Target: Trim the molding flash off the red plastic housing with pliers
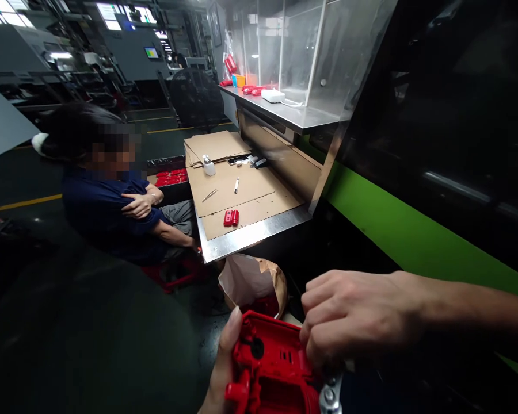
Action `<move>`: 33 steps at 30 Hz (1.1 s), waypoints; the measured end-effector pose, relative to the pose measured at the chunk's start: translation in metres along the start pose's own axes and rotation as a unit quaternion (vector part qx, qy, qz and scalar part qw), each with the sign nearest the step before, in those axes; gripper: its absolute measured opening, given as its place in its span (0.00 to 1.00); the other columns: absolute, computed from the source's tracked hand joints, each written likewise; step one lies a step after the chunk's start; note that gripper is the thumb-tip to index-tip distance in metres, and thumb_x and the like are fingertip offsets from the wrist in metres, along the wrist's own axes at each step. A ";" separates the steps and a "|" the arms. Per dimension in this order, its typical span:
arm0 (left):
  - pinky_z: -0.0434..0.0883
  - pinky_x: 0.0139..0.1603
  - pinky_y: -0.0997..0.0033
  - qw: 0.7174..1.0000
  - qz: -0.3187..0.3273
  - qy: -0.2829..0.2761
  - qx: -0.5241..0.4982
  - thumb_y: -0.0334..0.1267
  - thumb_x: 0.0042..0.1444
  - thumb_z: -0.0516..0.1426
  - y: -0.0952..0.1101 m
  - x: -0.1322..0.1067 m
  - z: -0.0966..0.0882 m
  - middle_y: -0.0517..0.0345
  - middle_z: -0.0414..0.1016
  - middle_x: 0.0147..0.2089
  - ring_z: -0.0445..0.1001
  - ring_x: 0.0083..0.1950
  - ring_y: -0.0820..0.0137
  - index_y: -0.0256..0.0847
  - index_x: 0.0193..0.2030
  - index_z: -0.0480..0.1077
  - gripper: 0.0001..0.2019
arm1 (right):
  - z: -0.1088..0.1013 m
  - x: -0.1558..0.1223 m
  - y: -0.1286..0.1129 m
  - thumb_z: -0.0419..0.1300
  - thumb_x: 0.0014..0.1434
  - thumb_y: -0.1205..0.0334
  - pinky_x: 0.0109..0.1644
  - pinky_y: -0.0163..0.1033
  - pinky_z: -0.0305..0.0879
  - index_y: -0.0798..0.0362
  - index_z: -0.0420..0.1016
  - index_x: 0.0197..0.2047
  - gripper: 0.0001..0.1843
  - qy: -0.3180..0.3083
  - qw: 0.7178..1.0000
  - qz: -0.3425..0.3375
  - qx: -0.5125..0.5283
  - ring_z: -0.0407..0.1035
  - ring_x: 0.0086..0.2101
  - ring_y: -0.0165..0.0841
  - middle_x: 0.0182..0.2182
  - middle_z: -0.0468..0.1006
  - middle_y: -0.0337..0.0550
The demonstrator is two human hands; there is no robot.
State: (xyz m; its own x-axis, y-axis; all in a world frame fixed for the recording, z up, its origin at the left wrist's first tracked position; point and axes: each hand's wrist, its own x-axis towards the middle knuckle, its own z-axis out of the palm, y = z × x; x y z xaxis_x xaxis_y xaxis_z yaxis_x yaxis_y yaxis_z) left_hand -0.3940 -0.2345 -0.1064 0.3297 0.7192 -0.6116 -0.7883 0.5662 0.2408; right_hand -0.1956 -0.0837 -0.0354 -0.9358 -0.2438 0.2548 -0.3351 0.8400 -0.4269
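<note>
Holds a red plastic housing (280, 340) at six o'clock in the left hand (220, 368); curls the right hand (354, 313) at its two-o'clock edge (cannot tell whether gripping the metal tool (330, 398) just below). Probably light, stiff, slightly slick: best gripped by outer walls.

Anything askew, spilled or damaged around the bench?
Only the paper bag below the bench edge: rim crumpled and uneven, maybe torn. No spill visible; the red part in the left hand shows no clear damage.
</note>
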 end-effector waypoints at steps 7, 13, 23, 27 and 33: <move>0.70 0.37 0.73 0.999 -0.032 -0.014 -0.018 0.59 0.49 0.68 0.000 -0.002 0.021 0.58 0.73 0.24 0.72 0.29 0.70 0.37 0.23 0.74 0.24 | -0.012 0.013 -0.013 0.54 0.72 0.66 0.39 0.38 0.60 0.54 0.73 0.42 0.07 -0.086 0.994 -0.003 -0.068 0.61 0.32 0.31 0.31 0.75 0.35; 0.65 0.31 0.77 0.997 -0.030 -0.062 -0.037 0.57 0.56 0.65 0.000 0.002 0.014 0.59 0.73 0.23 0.68 0.27 0.76 0.33 0.28 0.76 0.24 | -0.018 0.022 -0.013 0.55 0.71 0.65 0.40 0.40 0.62 0.51 0.73 0.47 0.06 -0.148 0.985 -0.013 -0.087 0.66 0.36 0.33 0.34 0.77 0.34; 0.68 0.37 0.73 0.986 -0.060 -0.130 -0.090 0.58 0.64 0.56 -0.003 0.006 0.011 0.55 0.77 0.28 0.75 0.31 0.71 0.34 0.28 0.73 0.26 | -0.001 0.027 -0.026 0.58 0.66 0.62 0.33 0.39 0.64 0.54 0.75 0.29 0.13 -0.091 0.992 -0.006 -0.093 0.61 0.26 0.32 0.23 0.71 0.37; 0.68 0.37 0.71 0.973 -0.096 -0.174 -0.116 0.64 0.65 0.47 -0.001 0.004 0.013 0.56 0.76 0.26 0.74 0.30 0.69 0.36 0.30 0.72 0.32 | 0.005 0.026 -0.025 0.66 0.57 0.62 0.35 0.38 0.68 0.59 0.76 0.32 0.08 -0.081 0.993 -0.012 -0.082 0.60 0.27 0.31 0.28 0.74 0.41; 0.72 0.48 0.59 0.980 -0.082 -0.183 0.000 0.67 0.62 0.49 0.004 0.008 0.005 0.43 0.81 0.36 0.80 0.41 0.53 0.32 0.46 0.76 0.35 | 0.004 0.005 -0.018 0.53 0.67 0.68 0.45 0.43 0.75 0.61 0.78 0.39 0.12 0.139 0.967 -0.085 -0.195 0.71 0.38 0.37 0.37 0.79 0.52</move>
State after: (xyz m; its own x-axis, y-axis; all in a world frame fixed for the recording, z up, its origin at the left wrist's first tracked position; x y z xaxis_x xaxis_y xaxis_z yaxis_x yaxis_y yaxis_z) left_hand -0.3924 -0.2246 -0.1062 0.6155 0.7152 -0.3311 -0.7097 0.6857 0.1620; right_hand -0.1947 -0.1023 -0.0302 -0.7873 -0.3002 0.5385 -0.3640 0.9313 -0.0131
